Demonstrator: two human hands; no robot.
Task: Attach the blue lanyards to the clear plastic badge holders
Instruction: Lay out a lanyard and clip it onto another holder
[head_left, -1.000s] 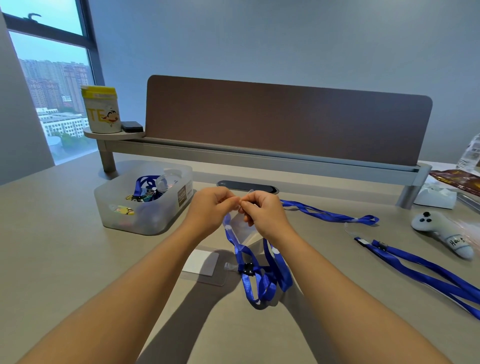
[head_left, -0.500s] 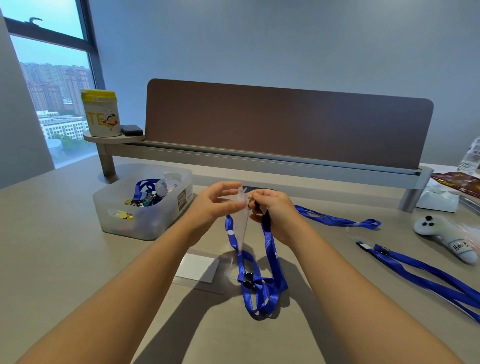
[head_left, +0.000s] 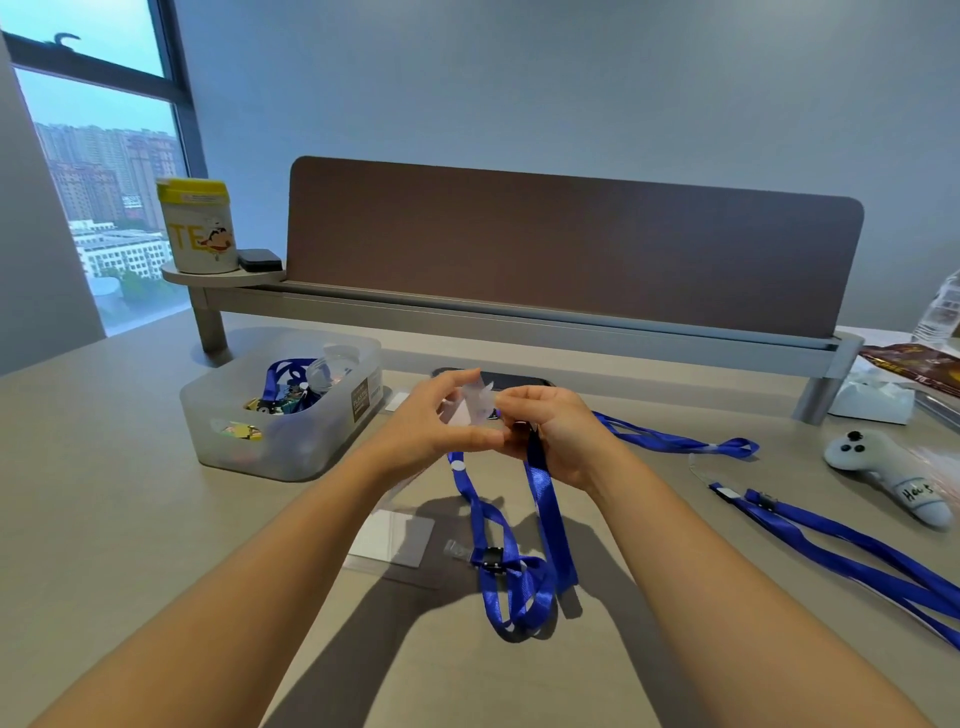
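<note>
A clear plastic badge holder (head_left: 470, 410) is raised above the desk, pinched between thumb and fingers of my left hand (head_left: 434, 421). My right hand (head_left: 550, 434) grips the clip end of a blue lanyard (head_left: 543, 514) right beside the holder's edge; the strap hangs down and loops on the desk. The clip itself is hidden by my fingers. Another badge holder with a white card (head_left: 392, 538) lies flat under my hands. Two more blue lanyards (head_left: 852, 545) lie on the desk at the right.
A frosted plastic bin (head_left: 332, 426) with lanyards and small items stands left of my hands. A white controller (head_left: 888, 478) lies at the right. A brown divider panel (head_left: 571, 249) on a grey rail runs across the back, with a yellow-lidded tub (head_left: 196, 228) on its shelf.
Both hands have risen from the desk with the holder and lanyard. The left hand's fingers have spread around the holder, which has turned broadside. The lanyard loop hangs longer.
</note>
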